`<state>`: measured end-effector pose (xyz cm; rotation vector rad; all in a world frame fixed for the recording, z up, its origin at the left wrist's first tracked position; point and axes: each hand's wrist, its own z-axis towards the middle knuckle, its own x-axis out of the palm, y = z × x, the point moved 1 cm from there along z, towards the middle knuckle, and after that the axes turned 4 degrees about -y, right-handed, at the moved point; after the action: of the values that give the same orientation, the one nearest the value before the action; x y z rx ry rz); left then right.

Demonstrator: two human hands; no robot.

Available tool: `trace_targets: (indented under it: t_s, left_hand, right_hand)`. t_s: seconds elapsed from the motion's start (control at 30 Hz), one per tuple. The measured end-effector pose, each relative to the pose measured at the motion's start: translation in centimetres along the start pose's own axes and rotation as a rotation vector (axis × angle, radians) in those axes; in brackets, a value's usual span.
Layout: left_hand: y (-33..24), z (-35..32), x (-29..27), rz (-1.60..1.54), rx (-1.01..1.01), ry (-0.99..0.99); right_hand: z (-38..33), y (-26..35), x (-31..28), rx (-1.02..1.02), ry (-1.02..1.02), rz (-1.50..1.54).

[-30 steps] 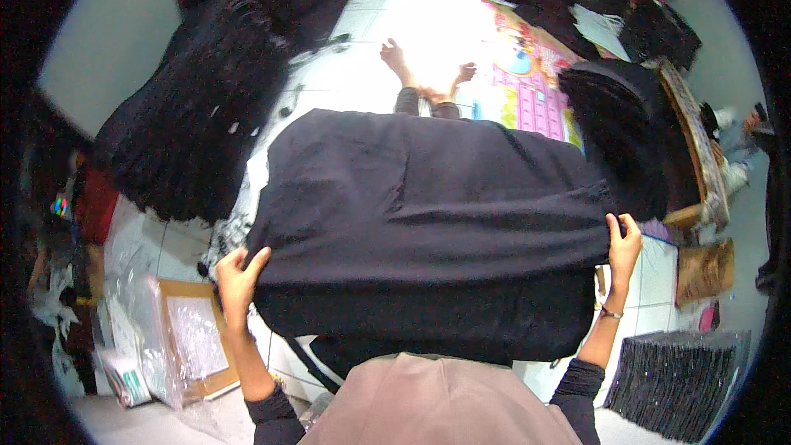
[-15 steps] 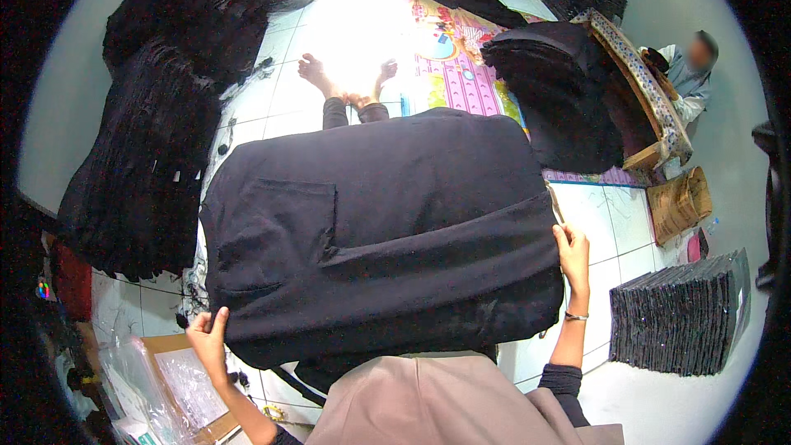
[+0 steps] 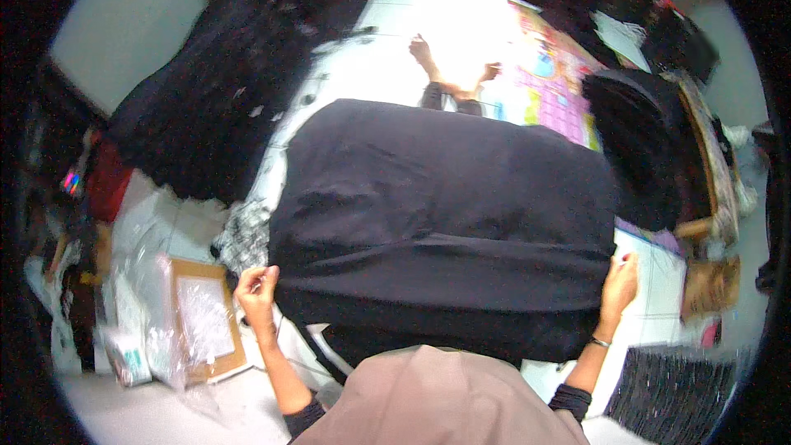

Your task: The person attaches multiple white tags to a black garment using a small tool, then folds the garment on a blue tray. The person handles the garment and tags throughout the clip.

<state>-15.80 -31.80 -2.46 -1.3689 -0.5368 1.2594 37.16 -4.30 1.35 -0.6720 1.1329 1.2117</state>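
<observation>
A wide piece of black cloth (image 3: pixel 445 198), apparently a garment, lies spread over my lap and legs. Soft folds run across its near half. At its right edge my right hand (image 3: pixel 620 284) is closed, thumb and fingers pinching the cloth. My left hand (image 3: pixel 257 292) is closed in a pinch just beside the left edge. Whether the cloth's rim or something smaller sits between those fingertips cannot be made out. Bare feet (image 3: pixel 422 53) show beyond the far edge.
Tall heaps of black cloth (image 3: pixel 222 91) stand at the left. Another black pile (image 3: pixel 630 136) sits at the right, by a wooden frame (image 3: pixel 709 156). Nearer are a cardboard box (image 3: pixel 710 287), a stack of black pieces (image 3: pixel 671 395) and a plastic-wrapped brown board (image 3: pixel 177 321).
The whole view has swung, so the surroundings sit farther right. The cloth's pocket-like crease has smoothed out. My left fingers have drawn together into a pinch; my right hand stays at the right edge.
</observation>
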Motion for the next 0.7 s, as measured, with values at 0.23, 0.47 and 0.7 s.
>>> trace_targets:
  t_s: [0.23, 0.47, 0.7]
  left_hand:
    - [-2.2, -3.2, 0.0, 0.267, 0.384, -0.108]
    - [-2.6, -1.2, 0.3, 0.089, 0.325, 0.070]
    - [-2.8, 2.0, 0.3, -0.056, -0.315, 0.243]
  right_hand:
    - [-1.9, 21.5, 1.1, -1.072, 0.379, 0.836]
    - [-5.8, 36.6, 4.1, -1.038, 0.496, 0.555]
    - [-3.7, 36.6, 2.6, -1.066, 0.443, 0.646]
